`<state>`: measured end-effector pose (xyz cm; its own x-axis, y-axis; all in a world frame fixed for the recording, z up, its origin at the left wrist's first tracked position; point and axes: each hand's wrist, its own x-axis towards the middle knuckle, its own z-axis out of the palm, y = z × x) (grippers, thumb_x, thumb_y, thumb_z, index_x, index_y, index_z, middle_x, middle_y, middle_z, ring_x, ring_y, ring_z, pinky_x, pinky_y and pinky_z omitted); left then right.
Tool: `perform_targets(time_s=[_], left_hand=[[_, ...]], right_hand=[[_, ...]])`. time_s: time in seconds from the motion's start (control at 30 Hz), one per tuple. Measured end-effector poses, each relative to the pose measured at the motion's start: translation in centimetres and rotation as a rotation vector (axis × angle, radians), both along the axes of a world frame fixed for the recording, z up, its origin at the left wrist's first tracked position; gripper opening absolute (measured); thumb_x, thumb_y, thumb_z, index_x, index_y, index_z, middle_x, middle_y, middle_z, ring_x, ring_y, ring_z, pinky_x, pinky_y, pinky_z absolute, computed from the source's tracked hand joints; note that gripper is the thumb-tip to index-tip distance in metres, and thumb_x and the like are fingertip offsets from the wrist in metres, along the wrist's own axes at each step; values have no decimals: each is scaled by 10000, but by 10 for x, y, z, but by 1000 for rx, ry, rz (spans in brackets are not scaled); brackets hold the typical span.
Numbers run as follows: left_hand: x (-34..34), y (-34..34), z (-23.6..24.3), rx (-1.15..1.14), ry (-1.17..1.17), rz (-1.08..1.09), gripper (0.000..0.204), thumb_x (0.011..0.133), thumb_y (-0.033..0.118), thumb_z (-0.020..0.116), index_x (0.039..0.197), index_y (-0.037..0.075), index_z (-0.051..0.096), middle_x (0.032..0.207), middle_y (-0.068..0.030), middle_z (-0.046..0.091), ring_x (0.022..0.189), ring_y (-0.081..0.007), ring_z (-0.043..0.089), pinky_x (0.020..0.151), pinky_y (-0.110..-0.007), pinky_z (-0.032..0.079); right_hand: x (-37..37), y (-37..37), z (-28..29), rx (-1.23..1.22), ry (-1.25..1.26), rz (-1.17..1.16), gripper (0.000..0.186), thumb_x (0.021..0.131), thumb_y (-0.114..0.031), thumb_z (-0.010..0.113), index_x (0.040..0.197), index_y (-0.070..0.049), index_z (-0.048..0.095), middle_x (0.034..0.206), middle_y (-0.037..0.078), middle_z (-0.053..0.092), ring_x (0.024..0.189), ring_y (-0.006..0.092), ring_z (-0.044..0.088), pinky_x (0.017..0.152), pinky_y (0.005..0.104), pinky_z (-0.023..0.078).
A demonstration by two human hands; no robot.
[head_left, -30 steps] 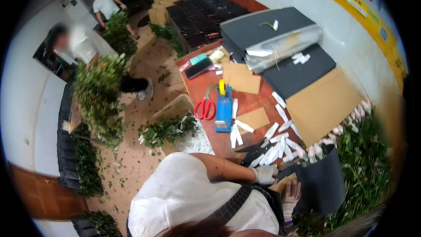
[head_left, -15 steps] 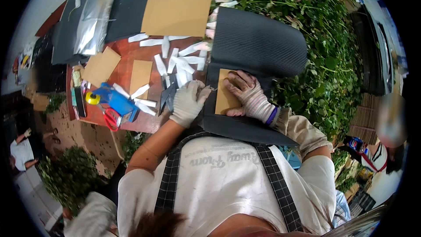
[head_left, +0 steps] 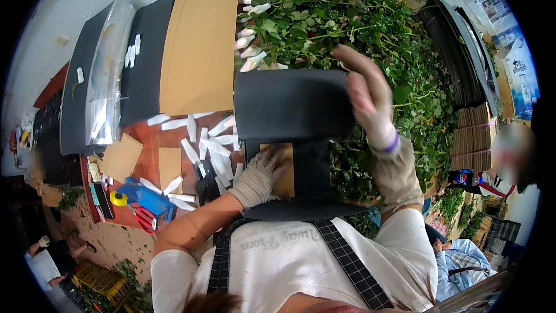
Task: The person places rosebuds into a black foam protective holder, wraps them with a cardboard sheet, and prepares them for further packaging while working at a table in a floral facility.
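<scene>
Right hand (head_left: 373, 101) moved off card (head_left: 285, 184), grip unclear | left hand (head_left: 260, 178) flat atop | black wrap (head_left: 313, 168) beneath

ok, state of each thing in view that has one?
left hand: gloved, fingers spread on small cardboard
right hand: raised, blurred; contact with black sheet unclear
small cardboard: lying on black sheet, partly covered
black sheet: not closed over small cardboard
loose white sleeves: scattered
tape dispenser: yellow roll fitted
red-handled scissors: lying; open or shut unclear
</scene>
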<state>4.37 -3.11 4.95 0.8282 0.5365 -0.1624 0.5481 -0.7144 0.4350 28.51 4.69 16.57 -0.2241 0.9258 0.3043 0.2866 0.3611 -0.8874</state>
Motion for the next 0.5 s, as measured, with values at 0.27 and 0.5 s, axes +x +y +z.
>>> perform_targets(time_s=[0.27,0.5], left_hand=[[0,-4,-13,-50,-20,31,851,644,552,667,1335,129,406,1362,-161,349,1250,-375,324,1011,-503,294],[0,0,-22,-51,-63,1,809,696,569,613,1325,100,415,1362,-197,341,1242,-398,333,1024,-497,270]], right_hand=[[-11,118,-31,36,-547,227,261,887,-295,526,1008,-103,656,899,100,666,787,242,644,731,357,511],[-51,178,-100,99,-1634,348,251,832,-65,505,1029,-128,646,897,130,649,790,267,655,688,386,547]])
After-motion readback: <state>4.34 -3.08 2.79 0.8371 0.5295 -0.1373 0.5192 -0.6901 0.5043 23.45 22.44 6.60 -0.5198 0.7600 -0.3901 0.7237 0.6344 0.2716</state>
